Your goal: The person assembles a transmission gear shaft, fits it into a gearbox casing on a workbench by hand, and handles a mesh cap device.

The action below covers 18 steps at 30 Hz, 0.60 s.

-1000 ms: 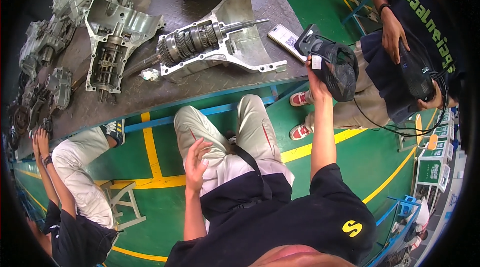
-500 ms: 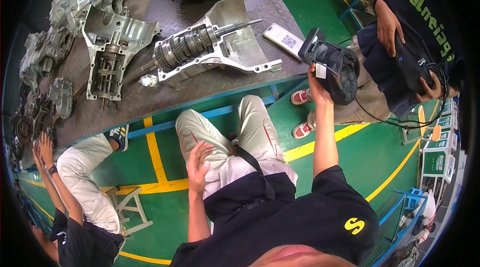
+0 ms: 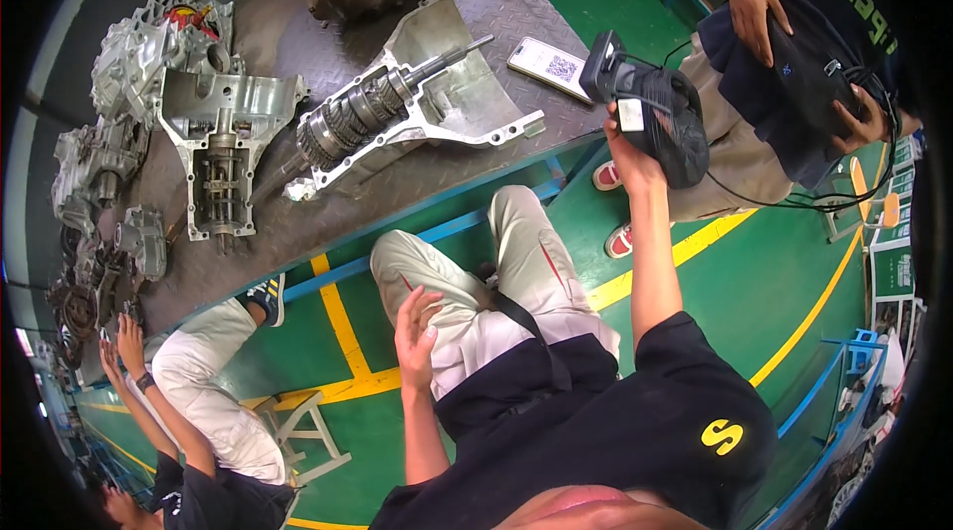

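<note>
My right hand grips a black bundle from below at the bench's right end. The bundle has a bulky, mesh-like body, a white label and a boxy black part at its left; its exact kind is unclear. My left hand is raised above my left thigh, fingers apart, holding nothing. A phone lies on the bench just left of the bundle, its screen lit with a square code. Farther left, an open gearbox housing bares its gears and shaft.
A second opened housing and several metal castings crowd the metal bench. At right, a co-worker holds a black pouch with cables trailing. At left, a seated co-worker's hands are near the bench edge, beside a stool.
The view has turned slightly, so the bench's left end sits lower and my left hand farther right. My right hand keeps its grip on the black bundle; my left hand stays raised and open.
</note>
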Each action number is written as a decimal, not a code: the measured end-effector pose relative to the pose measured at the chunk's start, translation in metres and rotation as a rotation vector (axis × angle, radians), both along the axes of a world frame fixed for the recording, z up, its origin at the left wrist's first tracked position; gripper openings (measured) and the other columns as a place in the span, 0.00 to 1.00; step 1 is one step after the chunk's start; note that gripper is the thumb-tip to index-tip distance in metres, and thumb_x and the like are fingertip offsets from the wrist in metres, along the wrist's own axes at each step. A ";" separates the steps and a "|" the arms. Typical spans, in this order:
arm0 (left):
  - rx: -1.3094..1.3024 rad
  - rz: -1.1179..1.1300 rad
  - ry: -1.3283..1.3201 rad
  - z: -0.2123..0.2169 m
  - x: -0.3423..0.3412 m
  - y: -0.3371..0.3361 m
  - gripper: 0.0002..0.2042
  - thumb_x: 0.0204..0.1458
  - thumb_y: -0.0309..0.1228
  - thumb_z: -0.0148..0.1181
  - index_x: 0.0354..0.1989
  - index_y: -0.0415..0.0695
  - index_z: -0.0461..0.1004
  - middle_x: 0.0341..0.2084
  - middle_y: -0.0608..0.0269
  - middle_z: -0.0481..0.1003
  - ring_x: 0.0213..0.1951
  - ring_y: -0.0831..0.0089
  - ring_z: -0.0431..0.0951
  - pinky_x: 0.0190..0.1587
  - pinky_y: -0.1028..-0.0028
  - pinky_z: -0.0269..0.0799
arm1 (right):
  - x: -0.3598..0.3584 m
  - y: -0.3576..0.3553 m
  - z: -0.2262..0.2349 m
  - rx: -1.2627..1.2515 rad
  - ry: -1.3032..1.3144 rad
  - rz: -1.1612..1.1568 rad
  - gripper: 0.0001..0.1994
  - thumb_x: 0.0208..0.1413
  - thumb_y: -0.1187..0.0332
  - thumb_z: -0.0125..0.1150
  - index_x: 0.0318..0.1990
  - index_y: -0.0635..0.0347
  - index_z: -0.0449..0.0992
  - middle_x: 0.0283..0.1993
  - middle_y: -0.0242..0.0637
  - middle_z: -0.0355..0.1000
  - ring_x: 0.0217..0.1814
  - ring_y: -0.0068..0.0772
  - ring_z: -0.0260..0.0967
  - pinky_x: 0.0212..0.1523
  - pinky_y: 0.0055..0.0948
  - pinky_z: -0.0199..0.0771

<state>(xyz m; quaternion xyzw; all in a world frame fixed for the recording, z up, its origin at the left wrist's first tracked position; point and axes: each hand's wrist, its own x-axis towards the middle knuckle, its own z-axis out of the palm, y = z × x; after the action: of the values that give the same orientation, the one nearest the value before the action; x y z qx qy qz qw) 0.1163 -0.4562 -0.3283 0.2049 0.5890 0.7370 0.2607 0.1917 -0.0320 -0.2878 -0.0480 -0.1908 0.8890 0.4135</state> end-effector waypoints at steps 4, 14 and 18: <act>0.001 0.026 0.004 0.002 0.000 -0.004 0.34 0.52 0.39 0.57 0.65 0.34 0.59 0.54 0.47 0.70 0.59 0.57 0.70 0.62 0.60 0.63 | -0.011 -0.005 0.021 0.059 0.034 -0.015 0.15 0.60 0.60 0.55 0.50 0.57 0.75 0.49 0.44 0.75 0.52 0.46 0.72 0.45 0.39 0.71; -0.033 0.027 -0.004 0.003 0.003 -0.005 0.33 0.51 0.37 0.56 0.65 0.35 0.59 0.54 0.47 0.69 0.59 0.57 0.69 0.62 0.60 0.64 | -0.024 -0.014 0.025 -0.148 0.122 -0.021 0.16 0.59 0.61 0.55 0.50 0.58 0.74 0.49 0.45 0.74 0.53 0.47 0.70 0.46 0.39 0.68; -0.013 0.015 -0.014 0.001 -0.002 -0.001 0.32 0.51 0.36 0.56 0.65 0.35 0.59 0.55 0.48 0.69 0.60 0.57 0.69 0.62 0.60 0.63 | -0.025 0.007 0.001 -0.266 0.184 0.034 0.18 0.55 0.60 0.56 0.49 0.60 0.74 0.49 0.46 0.74 0.50 0.50 0.71 0.44 0.41 0.68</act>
<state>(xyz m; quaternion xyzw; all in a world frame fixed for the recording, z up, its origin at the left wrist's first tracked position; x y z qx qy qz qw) 0.1145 -0.4574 -0.3274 0.1938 0.5933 0.7366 0.2606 0.1671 -0.0252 -0.2869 -0.0175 -0.0334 0.9140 0.4041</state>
